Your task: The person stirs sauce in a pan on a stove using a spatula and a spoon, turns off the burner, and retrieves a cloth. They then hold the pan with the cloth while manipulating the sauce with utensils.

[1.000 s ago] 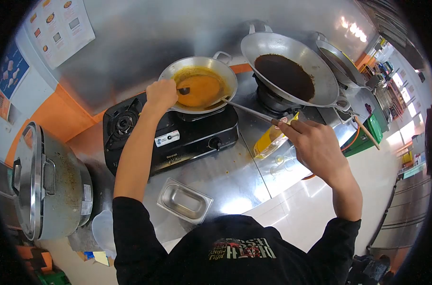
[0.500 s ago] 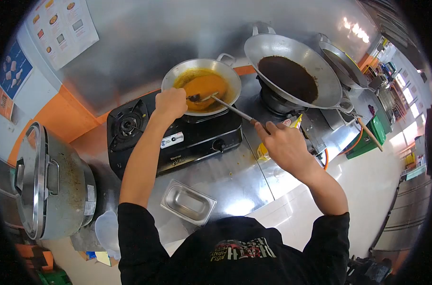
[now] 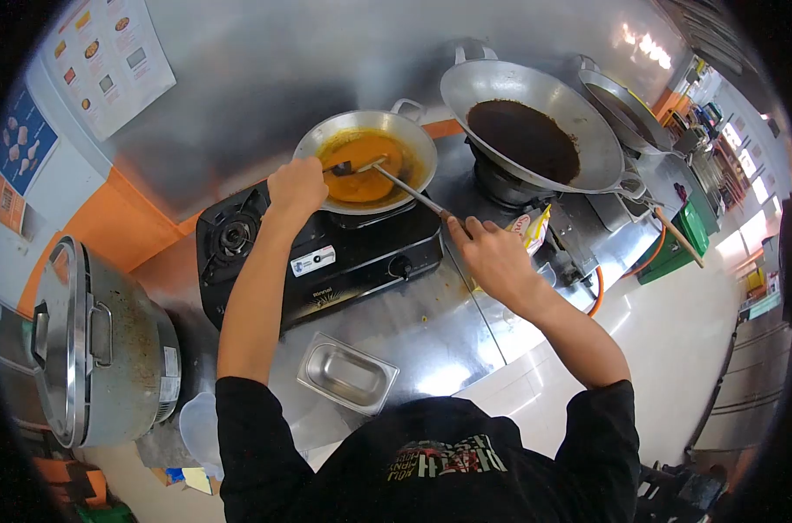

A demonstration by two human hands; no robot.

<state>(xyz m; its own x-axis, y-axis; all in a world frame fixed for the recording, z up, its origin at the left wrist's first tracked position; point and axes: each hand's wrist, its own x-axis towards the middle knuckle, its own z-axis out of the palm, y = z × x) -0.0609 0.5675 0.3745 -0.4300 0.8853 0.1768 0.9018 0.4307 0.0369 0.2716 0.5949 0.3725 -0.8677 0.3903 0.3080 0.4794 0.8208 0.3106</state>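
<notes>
An orange sauce [image 3: 374,185] lies in a metal wok [image 3: 304,150] on the black gas stove [image 3: 370,275]. At the wok's left rim, my left hand [image 3: 297,185] is closed around a utensil whose dark head [image 3: 342,168] is over the sauce; its handle is mostly hidden. My right hand [image 3: 492,257] grips the brown end of a long metal utensil [image 3: 409,190], which slants down into the wok. The tips of the two utensils are close together near the middle of the wok. Beside my right hand lies a yellow packet [image 3: 535,228].
A larger wok [image 3: 601,144] with dark liquid sits to the right, another pan [image 3: 627,113] beyond it. An empty steel tray [image 3: 348,373] lies at the counter's front. A big lidded pot [image 3: 130,349] and a plastic container [image 3: 201,427] stand at the left.
My right hand has moved left, bringing the long utensil further into the wok. My left hand stays at the left rim, and the dark utensil head has shifted slightly.
</notes>
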